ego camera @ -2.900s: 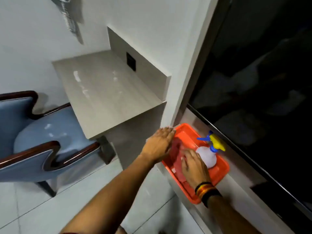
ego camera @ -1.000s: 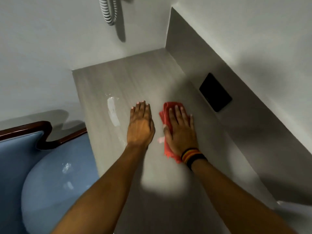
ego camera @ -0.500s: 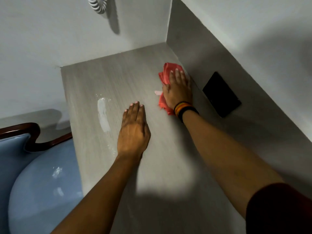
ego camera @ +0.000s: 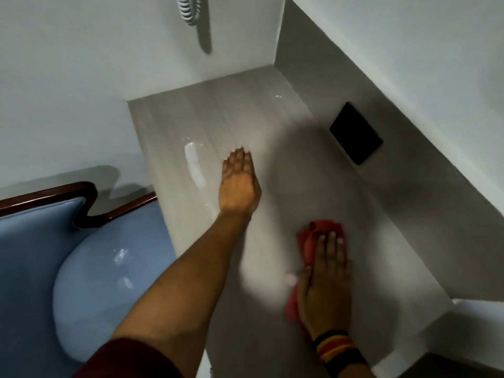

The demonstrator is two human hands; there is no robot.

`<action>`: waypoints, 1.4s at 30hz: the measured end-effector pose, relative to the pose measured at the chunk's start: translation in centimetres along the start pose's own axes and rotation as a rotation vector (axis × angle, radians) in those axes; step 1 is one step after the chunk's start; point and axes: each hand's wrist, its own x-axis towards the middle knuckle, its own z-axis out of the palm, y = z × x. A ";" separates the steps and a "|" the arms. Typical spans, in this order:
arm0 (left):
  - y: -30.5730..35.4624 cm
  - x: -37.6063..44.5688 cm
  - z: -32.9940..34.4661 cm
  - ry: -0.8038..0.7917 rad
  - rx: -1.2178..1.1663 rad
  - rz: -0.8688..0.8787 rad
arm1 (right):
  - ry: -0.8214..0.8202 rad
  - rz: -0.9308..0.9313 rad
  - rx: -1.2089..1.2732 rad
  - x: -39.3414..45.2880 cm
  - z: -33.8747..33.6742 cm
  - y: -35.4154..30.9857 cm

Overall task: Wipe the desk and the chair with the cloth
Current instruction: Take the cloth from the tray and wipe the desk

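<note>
The grey wood-grain desk point(ego camera: 218, 115) fills the middle of the view, set into a wall corner. A white smear point(ego camera: 194, 166) lies on its left half. My left hand point(ego camera: 240, 184) rests flat on the desk just right of the smear, fingers together, holding nothing. My right hand point(ego camera: 326, 282) presses flat on the red cloth point(ego camera: 313, 236) near the desk's front right; the cloth shows beyond my fingertips and left of my palm. The blue padded chair point(ego camera: 90, 282) with a dark wooden frame stands left of the desk, with pale marks on its seat.
A black wall plate point(ego camera: 356, 133) sits on the grey side panel right of the desk. A coiled cord point(ego camera: 188, 9) hangs on the white back wall. A white ledge point(ego camera: 480, 315) adjoins the desk at the right front.
My right hand has dragged the cloth from the far right corner back toward the desk's front edge. My left hand stays flat beside the smear.
</note>
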 end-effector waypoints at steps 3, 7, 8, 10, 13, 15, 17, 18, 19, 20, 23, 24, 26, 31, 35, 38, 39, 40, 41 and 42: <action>0.1 -0.1 0.1 0.006 -0.011 0.006 | 0.015 -0.178 0.004 1.0 0.7 -4.2; -0.3 0.4 0.3 -0.016 -0.034 0.001 | 0.012 -0.209 0.051 10.4 0.2 -6.7; -0.3 0.4 0.2 -0.023 -0.031 0.003 | 0.009 -0.201 0.061 12.4 0.0 -7.1; -0.4 0.4 -0.4 -0.055 -0.081 0.016 | 0.022 -0.193 0.080 13.5 0.1 -7.6; -0.5 -0.6 -3.1 0.026 -0.227 0.039 | 0.038 -0.210 0.136 11.1 0.5 -8.2; 0.1 -3.2 -5.1 0.096 -0.316 0.081 | -0.019 -0.204 0.320 10.6 0.3 -7.8; 2.2 -6.4 -5.3 0.107 -0.333 0.144 | -0.046 -0.120 0.668 12.3 -1.5 -6.5; 3.7 -7.5 -4.6 0.089 -0.311 0.181 | 0.007 -0.092 0.753 13.7 -2.2 -5.3; 5.2 -7.8 -3.4 0.048 -0.287 0.218 | 0.046 -0.078 0.730 15.4 -2.7 -4.0; 6.6 -7.6 -1.9 -0.005 -0.247 0.233 | 0.056 -0.097 0.638 17.0 -3.1 -2.6; 8.5 -6.4 2.0 -0.153 -0.045 0.196 | -0.021 -0.228 0.236 19.7 -1.6 -0.3; 8.1 -6.1 2.6 -0.157 -0.003 0.181 | -0.024 -0.257 0.166 20.0 -0.8 -0.1; 6.4 -5.1 2.6 -0.110 0.052 0.170 | 0.015 -0.300 0.110 20.4 0.1 0.3; -3.6 1.5 -3.0 -0.069 -0.025 -0.072 | 0.090 -0.338 0.124 20.7 0.4 0.9; -14.7 9.1 -7.3 0.004 0.148 -0.225 | 0.108 -0.338 0.139 20.6 0.8 0.9; -17.6 12.4 -7.9 -0.033 0.204 -0.249 | 0.136 -0.342 0.137 20.6 0.9 0.7; -17.5 12.5 -7.5 -0.032 0.220 -0.237 | 0.137 -0.339 0.131 20.7 0.9 0.7; -17.1 11.8 -7.2 -0.036 0.217 -0.229 | 0.131 -0.340 0.122 20.5 0.9 0.7; -16.4 10.6 -7.0 -0.036 0.215 -0.219 | 0.127 -0.335 0.117 20.4 0.9 0.6; -15.4 9.2 -6.6 -0.023 0.216 -0.209 | 0.127 -0.327 0.116 20.4 0.8 0.5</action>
